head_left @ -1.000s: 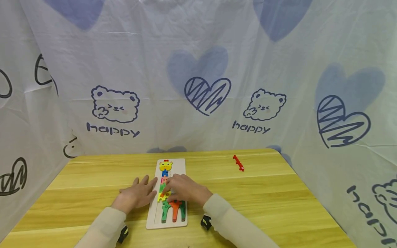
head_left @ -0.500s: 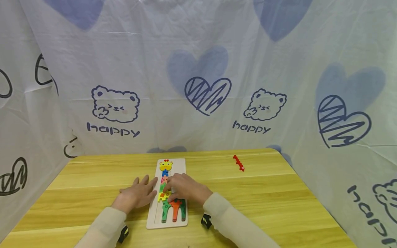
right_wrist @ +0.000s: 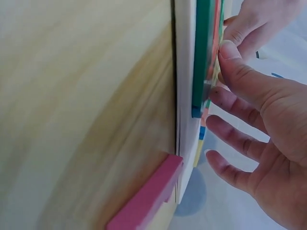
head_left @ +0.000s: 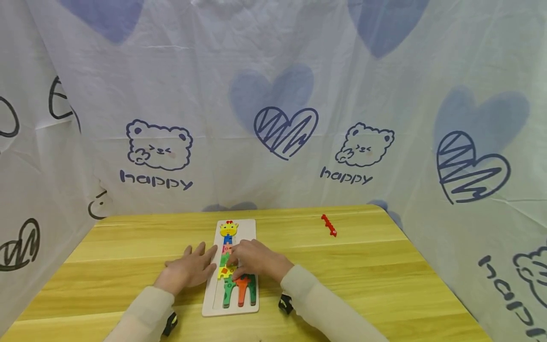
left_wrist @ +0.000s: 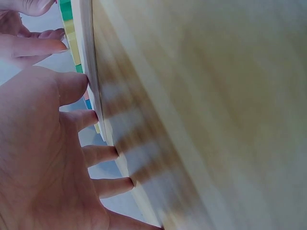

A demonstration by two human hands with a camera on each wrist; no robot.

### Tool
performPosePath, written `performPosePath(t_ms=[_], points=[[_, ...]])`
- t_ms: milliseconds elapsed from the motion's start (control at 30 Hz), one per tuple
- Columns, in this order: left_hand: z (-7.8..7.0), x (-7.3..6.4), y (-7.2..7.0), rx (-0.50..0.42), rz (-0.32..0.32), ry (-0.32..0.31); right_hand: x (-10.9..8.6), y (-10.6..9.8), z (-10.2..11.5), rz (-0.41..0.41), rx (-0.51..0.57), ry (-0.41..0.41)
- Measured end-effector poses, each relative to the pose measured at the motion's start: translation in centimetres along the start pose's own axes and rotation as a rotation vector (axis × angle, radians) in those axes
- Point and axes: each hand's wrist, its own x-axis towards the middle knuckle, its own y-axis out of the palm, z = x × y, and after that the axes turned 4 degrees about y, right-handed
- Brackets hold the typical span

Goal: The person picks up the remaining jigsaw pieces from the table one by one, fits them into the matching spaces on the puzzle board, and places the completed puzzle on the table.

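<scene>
A giraffe jigsaw puzzle lies in a white board (head_left: 245, 229) on the table, its coloured pieces running from a yellow head (head_left: 228, 230) down to green and orange legs (head_left: 241, 290). Spread fingers of my left hand (head_left: 188, 270) rest along the board's left edge; in the left wrist view the fingertips touch its side. Over the middle of the puzzle is my right hand (head_left: 258, 260), its index finger and thumb at the yellow body piece (head_left: 224, 272) and the tops of the legs. In the right wrist view its other fingers are loosely bent and hold nothing.
A thin red, bumpy-edged piece (head_left: 328, 225) lies apart on the wooden table (head_left: 363, 275), to the right of the board. White cloth (head_left: 213, 95) printed with hearts and bears hangs behind the table and at both sides.
My right index finger and thumb have shifted slightly to the right over the yellow body piece. The left hand and the board stay where they were.
</scene>
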Motion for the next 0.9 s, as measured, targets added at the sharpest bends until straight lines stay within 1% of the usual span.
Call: performPosePath(t_ms=[167, 400, 533, 700, 833, 900], points=[[-0.1, 0.1, 0.1, 0.003, 0.0, -0.002, -0.4, -0.4, -0.7, -0.023, -0.004, -0.006], [-0.1, 0.2, 0.1, 0.011, 0.01, -0.013, -1.4, -1.5, -1.7, -0.05, 0.056, 0.037], [-0.1, 0.1, 0.1, 0.009, 0.004, -0.016, -2.2, -1.9, -2.6, -0.08, 0.037, 0.037], [-0.1, 0.0, 0.2, 0.001, -0.004, -0.014, -3.4, -2.0, -4.9, -0.119, -0.002, 0.039], [-0.2, 0.0, 0.1, 0.001, -0.004, -0.014, -4.6, -2.2, -7.5, -0.135, 0.006, 0.065], [-0.2, 0.0, 0.1, 0.003, -0.006, -0.011, -5.3, -2.3, -9.1, -0.146, -0.012, 0.083]])
